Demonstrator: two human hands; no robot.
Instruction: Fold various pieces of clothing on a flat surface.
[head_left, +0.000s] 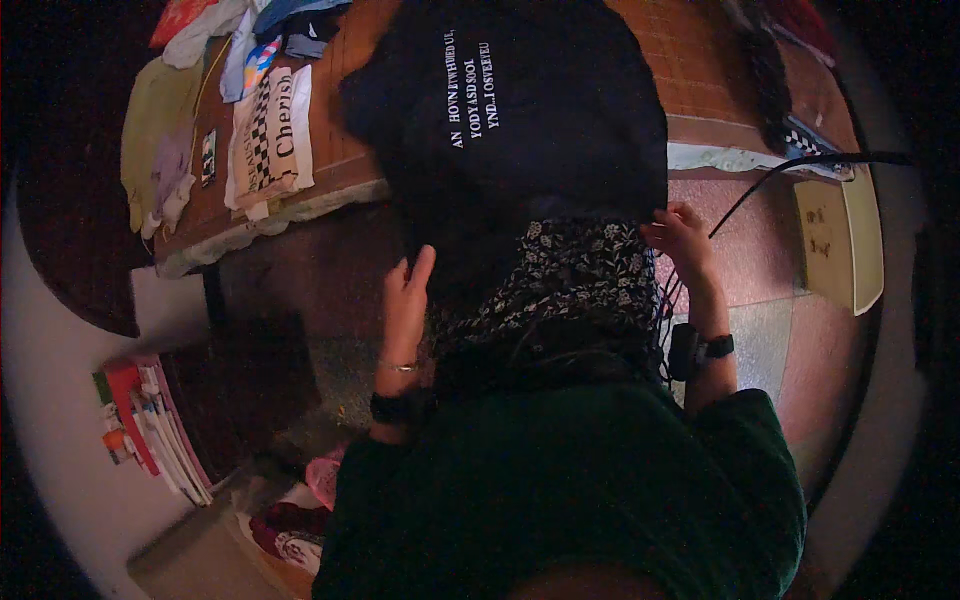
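Note:
A black cloth garment with white printed lettering (555, 127) lies spread from the brown table or bed surface down over my lap. Below its lower edge shows a black fabric with a pale floral pattern (585, 262). My left hand (409, 300) rests flat against the left edge of the black cloth, fingers extended and slightly apart. At the right edge, my right hand (679, 232) has bent fingers pinching the border of the black cloth near its lower corner. Both wrists wear dark bands.
A folded printed cloth (270, 139), a yellowish cloth (161, 127) and more clothes lie at the left of the wooden surface (337, 112). A cream bin (840, 240) stands at right, near a black cable (817, 159). Books (157, 427) stand at lower left.

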